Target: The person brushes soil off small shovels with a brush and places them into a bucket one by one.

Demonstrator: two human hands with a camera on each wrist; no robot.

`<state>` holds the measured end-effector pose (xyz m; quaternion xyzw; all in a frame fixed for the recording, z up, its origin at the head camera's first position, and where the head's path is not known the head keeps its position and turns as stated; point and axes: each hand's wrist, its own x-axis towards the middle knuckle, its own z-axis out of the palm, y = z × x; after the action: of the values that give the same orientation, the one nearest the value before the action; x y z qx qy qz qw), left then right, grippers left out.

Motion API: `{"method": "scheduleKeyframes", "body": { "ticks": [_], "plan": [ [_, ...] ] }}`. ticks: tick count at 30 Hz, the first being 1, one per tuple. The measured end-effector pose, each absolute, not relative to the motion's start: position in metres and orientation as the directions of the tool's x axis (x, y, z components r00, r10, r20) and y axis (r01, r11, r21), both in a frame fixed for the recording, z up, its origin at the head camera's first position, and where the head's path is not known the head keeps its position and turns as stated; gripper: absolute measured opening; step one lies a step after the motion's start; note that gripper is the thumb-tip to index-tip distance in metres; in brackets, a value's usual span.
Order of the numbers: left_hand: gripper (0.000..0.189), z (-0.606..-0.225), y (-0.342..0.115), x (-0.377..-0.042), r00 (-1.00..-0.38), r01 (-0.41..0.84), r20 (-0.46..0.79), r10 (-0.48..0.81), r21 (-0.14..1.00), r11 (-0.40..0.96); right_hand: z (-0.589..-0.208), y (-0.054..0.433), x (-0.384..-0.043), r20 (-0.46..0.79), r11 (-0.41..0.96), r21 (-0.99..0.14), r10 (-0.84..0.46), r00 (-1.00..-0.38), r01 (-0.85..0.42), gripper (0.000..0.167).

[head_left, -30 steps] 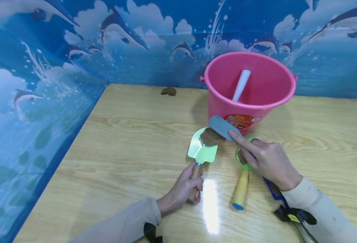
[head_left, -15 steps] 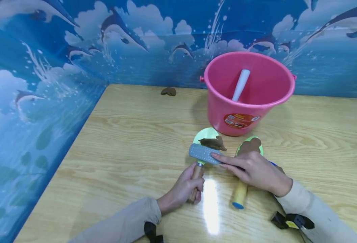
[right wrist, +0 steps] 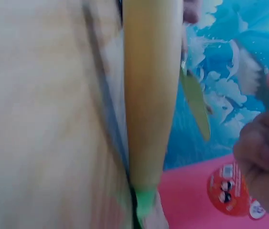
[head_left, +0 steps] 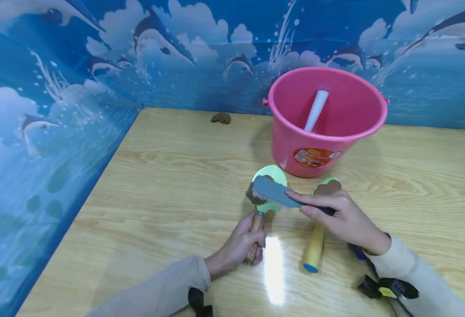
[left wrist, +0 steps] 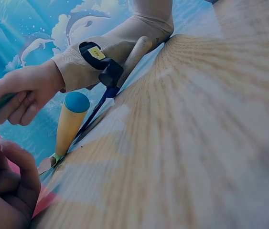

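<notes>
My left hand (head_left: 242,242) grips the wooden handle (head_left: 257,225) of a small shovel whose pale green blade (head_left: 276,174) points away from me. A dark brown clump (head_left: 253,196) lies at the blade's left side, partly covered by a grey-blue brush (head_left: 273,190). My right hand (head_left: 343,220) holds this brush by its dark handle, forefinger stretched along its back. Whitish bristles (right wrist: 250,76) show in the right wrist view. Beneath the right hand lies another green shovel with a yellow handle (head_left: 313,248) and brown matter (head_left: 327,187) on its blade.
A pink bucket (head_left: 295,158) stands behind the shovels, with a pale blue handle (head_left: 316,110) sticking up inside. A brown piece (head_left: 221,118) lies at the table's back edge. A blue tool (head_left: 358,252) is mostly hidden under the right wrist. Dolphin-printed sheeting (head_left: 200,79) lines the back and left.
The brush swept down from the blade's upper right toward its base, then rose over the blade again. The brown clump has shifted to the blade's left side. The left hand stays put.
</notes>
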<state>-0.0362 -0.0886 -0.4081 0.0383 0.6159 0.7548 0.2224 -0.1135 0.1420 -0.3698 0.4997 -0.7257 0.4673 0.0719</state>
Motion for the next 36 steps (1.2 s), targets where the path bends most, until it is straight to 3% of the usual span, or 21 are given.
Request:
{"method": "scheduleKeyframes", "body": {
  "ticks": [3,10,18,32,36],
  "plan": [
    [0.031,-0.4078,-0.0880,-0.0360,-0.897,-0.287,-0.212,0.387,0.947,-0.147,-0.3683,0.1447,-0.1160,0.569,0.178,-0.528,-0.652,-0.502,-0.830,0.032],
    [0.031,-0.4087,-0.0866,-0.0341,-0.901,-0.274,-0.208,0.380,0.953,-0.128,-0.3702,0.1454,-0.1124,0.511,0.263,-0.336,-0.755,-0.409,-0.904,0.034],
    [0.027,-0.4092,-0.0865,-0.0325,-0.914,-0.229,-0.180,0.364,0.969,-0.096,-0.3715,0.1465,-0.1149,0.548,0.433,-0.148,-0.713,-0.438,-0.889,0.041],
    [0.024,-0.4081,-0.0864,-0.0313,-0.922,-0.221,-0.181,0.341,0.972,-0.081,-0.3718,0.1527,-0.1213,0.598,0.524,-0.211,-0.599,-0.532,-0.825,0.047],
    [0.024,-0.4081,-0.0865,-0.0312,-0.925,-0.213,-0.177,0.337,0.974,-0.073,-0.3710,0.1514,-0.1209,0.599,0.416,-0.279,-0.629,-0.495,-0.866,0.040]
  ]
}}
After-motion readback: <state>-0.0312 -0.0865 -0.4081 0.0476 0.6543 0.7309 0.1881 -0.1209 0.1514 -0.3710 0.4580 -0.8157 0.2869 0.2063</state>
